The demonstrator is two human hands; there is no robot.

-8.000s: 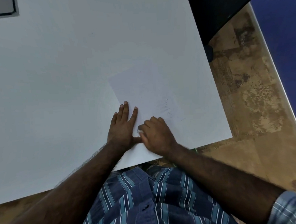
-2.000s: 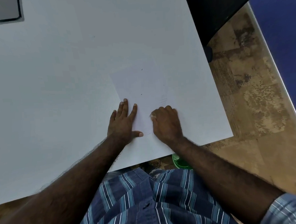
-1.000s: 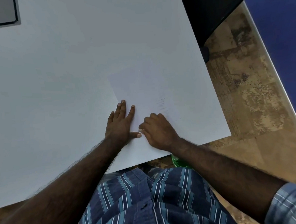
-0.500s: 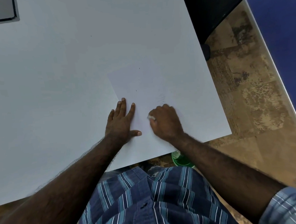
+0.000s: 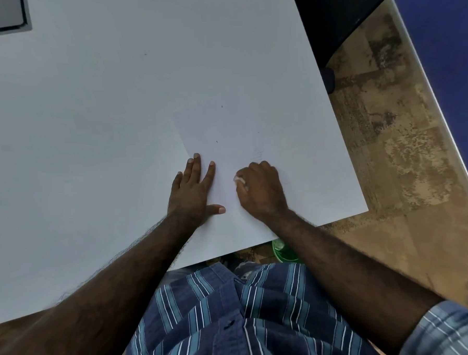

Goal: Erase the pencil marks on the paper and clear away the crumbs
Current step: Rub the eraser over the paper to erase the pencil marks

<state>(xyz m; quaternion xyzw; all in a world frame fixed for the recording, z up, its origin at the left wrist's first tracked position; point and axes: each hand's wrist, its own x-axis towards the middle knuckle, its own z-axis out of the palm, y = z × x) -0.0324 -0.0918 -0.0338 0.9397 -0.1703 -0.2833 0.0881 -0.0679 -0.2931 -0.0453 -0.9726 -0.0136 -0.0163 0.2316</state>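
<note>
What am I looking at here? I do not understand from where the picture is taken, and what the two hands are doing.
There is no machine. A camera worn on a person's head looks down at their own arms. A white table carries a sheet of paper with faint pencil marks. The left hand lies flat, fingers straight, on the paper's left edge. The right hand curls round a small white eraser on the paper. Below the table edge something green shows.

Both hands down on the paper (image 5: 241, 139).
Left hand (image 5: 193, 191) flat, fingers straight, thumb out, at paper's left edge; right hand (image 5: 260, 189) beside it, fingers curled around white eraser (image 5: 239, 179).
</note>
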